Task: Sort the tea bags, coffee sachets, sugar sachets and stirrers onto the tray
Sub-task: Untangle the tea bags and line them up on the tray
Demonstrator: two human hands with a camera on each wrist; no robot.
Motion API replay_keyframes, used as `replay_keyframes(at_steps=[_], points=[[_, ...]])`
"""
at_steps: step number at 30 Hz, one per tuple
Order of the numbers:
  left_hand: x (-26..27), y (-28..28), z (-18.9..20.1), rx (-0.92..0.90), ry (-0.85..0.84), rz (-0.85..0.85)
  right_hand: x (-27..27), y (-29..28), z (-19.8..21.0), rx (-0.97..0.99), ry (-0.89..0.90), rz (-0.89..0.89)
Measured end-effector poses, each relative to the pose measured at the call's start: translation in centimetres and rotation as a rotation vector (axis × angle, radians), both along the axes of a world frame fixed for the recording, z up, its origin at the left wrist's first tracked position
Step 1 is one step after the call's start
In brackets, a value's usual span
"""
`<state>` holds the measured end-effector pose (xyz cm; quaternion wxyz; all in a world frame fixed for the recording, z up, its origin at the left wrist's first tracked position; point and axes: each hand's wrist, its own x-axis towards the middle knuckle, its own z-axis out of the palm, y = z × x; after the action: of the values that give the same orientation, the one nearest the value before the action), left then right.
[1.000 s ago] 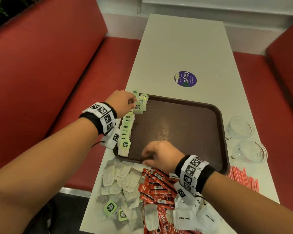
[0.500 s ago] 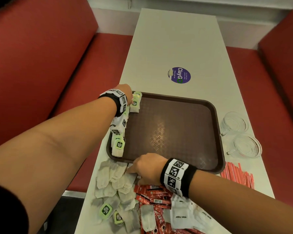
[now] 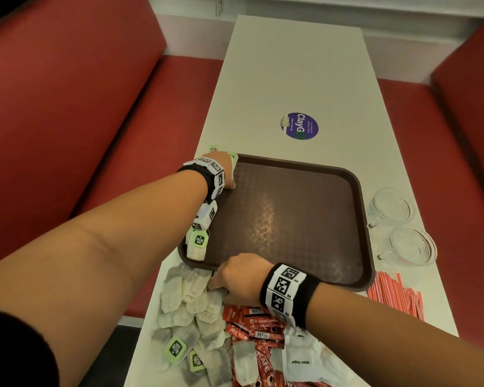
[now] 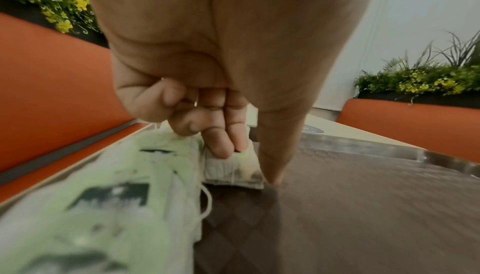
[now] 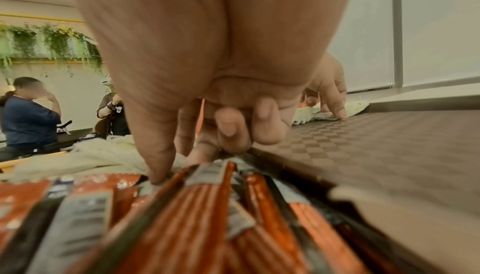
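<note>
A brown tray [image 3: 291,219] lies on the white table. A row of green-tagged tea bags [image 3: 197,244] runs along its left edge. My left hand [image 3: 227,174] is at the tray's far left corner. In the left wrist view it [image 4: 246,167] pinches a tea bag [image 4: 233,171] lying at the far end of the row, thumb tip on the tray. My right hand [image 3: 235,280] is just before the tray's near rim, on the loose tea bag pile [image 3: 185,303]. There its thumb and curled fingers [image 5: 179,165] pinch a tea bag beside the red coffee sachets [image 5: 202,206].
Red coffee sachets [image 3: 252,322] and white sugar sachets [image 3: 299,358] lie near the table's front edge. Red-striped stirrers [image 3: 394,294] lie right of the tray, with two glass cups [image 3: 391,205] behind them. A purple sticker [image 3: 299,125] marks the far tabletop. Red benches flank the table.
My left hand has carried its tea bag along the row to the tray's far left corner. My right hand has moved off the tray's near rim, left onto the tea bag pile.
</note>
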<state>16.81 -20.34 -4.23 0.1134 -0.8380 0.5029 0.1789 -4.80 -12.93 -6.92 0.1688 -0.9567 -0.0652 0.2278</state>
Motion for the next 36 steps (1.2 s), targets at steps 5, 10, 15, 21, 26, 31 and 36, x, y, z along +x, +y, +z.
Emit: replay_keyframes(at_steps=[5,10,15,21,26,31,36], points=[[-0.6,2.1,1.3,-0.087,0.091,0.007,-0.3,0.1,0.3,0.059,-0.030,-0.034],[-3.2,9.3,3.9,-0.217,0.269,-0.020,-1.3,-0.2,1.0,0.106,-0.085,-0.092],[-5.6,16.6,3.2,-0.053,0.369,-0.069,-2.2,-0.8,1.3,0.150,-0.122,-0.153],[-8.3,21.3,2.4,-0.131,0.543,0.005,-2.6,-0.8,1.9,0.187,-0.150,-0.241],[-10.1,22.6,1.6,-0.257,0.607,0.050,-3.0,-0.8,2.0,0.233,-0.142,-0.344],[-10.7,22.3,2.1,-0.316,0.653,0.073,-3.3,-0.9,2.4,0.239,-0.147,-0.392],[-10.9,21.8,2.5,-0.424,0.502,0.043,-3.4,-1.2,2.5,0.239,-0.141,-0.433]])
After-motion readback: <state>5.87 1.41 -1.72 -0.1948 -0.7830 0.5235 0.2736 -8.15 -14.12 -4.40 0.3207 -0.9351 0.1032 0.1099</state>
